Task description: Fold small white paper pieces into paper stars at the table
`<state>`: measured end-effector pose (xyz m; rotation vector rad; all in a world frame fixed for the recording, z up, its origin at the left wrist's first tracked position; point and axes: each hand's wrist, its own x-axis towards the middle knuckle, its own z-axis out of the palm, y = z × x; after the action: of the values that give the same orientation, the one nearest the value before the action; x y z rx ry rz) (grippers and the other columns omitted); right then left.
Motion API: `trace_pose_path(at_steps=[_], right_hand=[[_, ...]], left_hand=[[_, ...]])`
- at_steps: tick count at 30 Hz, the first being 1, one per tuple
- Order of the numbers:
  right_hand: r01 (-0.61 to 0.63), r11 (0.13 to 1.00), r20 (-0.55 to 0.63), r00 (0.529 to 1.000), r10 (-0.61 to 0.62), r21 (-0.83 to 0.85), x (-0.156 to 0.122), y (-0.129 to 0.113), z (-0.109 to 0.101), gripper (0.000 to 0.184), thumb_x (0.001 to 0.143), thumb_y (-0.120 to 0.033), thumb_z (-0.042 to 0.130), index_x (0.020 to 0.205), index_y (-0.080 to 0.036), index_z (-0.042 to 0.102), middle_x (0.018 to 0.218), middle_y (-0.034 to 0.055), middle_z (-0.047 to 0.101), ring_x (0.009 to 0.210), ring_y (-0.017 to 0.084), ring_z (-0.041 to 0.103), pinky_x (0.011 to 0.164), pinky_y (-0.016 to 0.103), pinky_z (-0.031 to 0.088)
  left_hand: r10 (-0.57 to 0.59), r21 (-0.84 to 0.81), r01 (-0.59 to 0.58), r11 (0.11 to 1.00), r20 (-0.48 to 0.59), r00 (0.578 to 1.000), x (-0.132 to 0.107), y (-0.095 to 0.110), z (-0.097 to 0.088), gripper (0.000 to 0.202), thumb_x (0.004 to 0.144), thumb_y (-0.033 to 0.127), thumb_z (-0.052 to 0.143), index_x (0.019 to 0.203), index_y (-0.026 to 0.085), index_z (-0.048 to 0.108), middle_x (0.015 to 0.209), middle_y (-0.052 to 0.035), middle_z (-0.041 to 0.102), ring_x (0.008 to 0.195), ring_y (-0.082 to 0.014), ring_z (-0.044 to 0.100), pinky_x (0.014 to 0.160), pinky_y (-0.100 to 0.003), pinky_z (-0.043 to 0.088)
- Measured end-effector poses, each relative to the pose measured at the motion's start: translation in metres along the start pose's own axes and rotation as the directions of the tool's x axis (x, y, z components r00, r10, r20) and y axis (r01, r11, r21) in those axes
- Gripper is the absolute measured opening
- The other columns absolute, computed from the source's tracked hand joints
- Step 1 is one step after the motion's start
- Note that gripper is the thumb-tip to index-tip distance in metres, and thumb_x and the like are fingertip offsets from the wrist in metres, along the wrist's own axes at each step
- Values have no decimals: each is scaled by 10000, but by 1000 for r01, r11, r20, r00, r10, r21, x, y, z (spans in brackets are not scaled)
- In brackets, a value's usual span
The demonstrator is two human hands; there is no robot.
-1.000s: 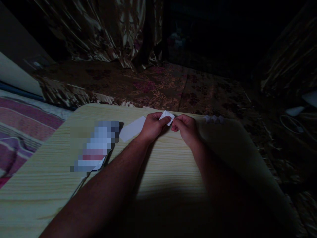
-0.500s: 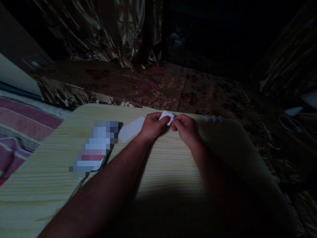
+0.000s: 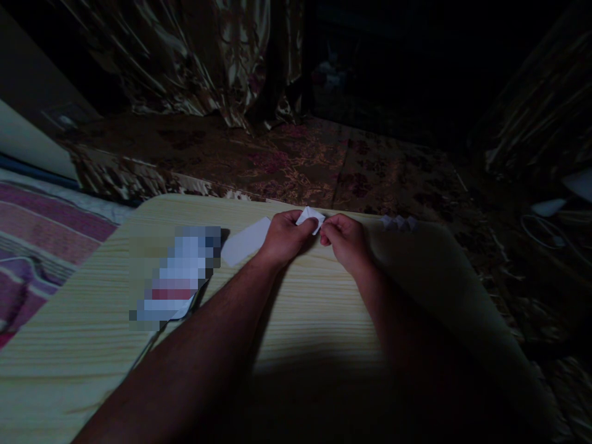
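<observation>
Both of my hands meet near the far edge of a light wooden table (image 3: 300,314). My left hand (image 3: 284,237) and my right hand (image 3: 346,240) pinch a small folded piece of white paper (image 3: 312,217) between thumbs and fingertips, holding it just above the tabletop. A flat white paper slip (image 3: 244,242) lies on the table right beside my left hand. Several small folded white paper pieces (image 3: 398,222) sit in a row at the far edge, to the right of my right hand.
A blurred-out object (image 3: 178,277) lies on the left part of the table. A striped pink cloth (image 3: 41,240) is at the left. Patterned brown fabric (image 3: 296,160) and shiny curtains (image 3: 194,55) lie beyond the table. The right side is dark.
</observation>
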<state>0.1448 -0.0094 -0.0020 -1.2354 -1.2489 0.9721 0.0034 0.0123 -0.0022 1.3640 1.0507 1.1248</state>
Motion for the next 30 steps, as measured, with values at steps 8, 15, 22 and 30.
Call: trace_pose_path(at_steps=[8, 15, 22, 30], right_hand=[[-16, 999, 16, 1000, 16, 36, 0, -2, 1, 119, 738, -282, 597, 687, -176, 576, 540, -34, 575, 488, 94, 523, 511, 224, 409], [-39, 997, 21, 999, 38, 73, 0, -4, 1, 160, 739, -325, 625, 718, -172, 584, 573, -32, 588, 491, 96, 543, 506, 229, 420], [-41, 998, 6, 999, 41, 52, 1, -2, 0, 137, 727, -298, 613, 686, -179, 558, 538, -41, 569, 478, 95, 532, 501, 226, 406], [-59, 997, 1, 998, 59, 59, 2, -3, 1, 144, 711, -311, 613, 705, -180, 552, 546, -47, 562, 477, 92, 525, 505, 224, 411]], left_hand=[[38, 14, -38, 999, -25, 999, -1, -1, 1, 263, 760, 389, 620, 665, 147, 576, 536, 35, 497, 457, -59, 352, 442, -203, 243], [38, 35, -38, 999, -26, 999, -3, 3, 3, 265, 757, 391, 632, 679, 140, 600, 551, 34, 491, 472, -59, 343, 440, -195, 252], [50, 70, -49, 996, -12, 999, -6, 7, 4, 275, 761, 399, 631, 703, 130, 622, 591, 19, 520, 497, -65, 370, 437, -188, 275], [62, 91, -63, 994, 5, 998, -6, 7, 3, 275, 765, 398, 623, 712, 128, 628, 587, 18, 532, 495, -68, 377, 442, -189, 286]])
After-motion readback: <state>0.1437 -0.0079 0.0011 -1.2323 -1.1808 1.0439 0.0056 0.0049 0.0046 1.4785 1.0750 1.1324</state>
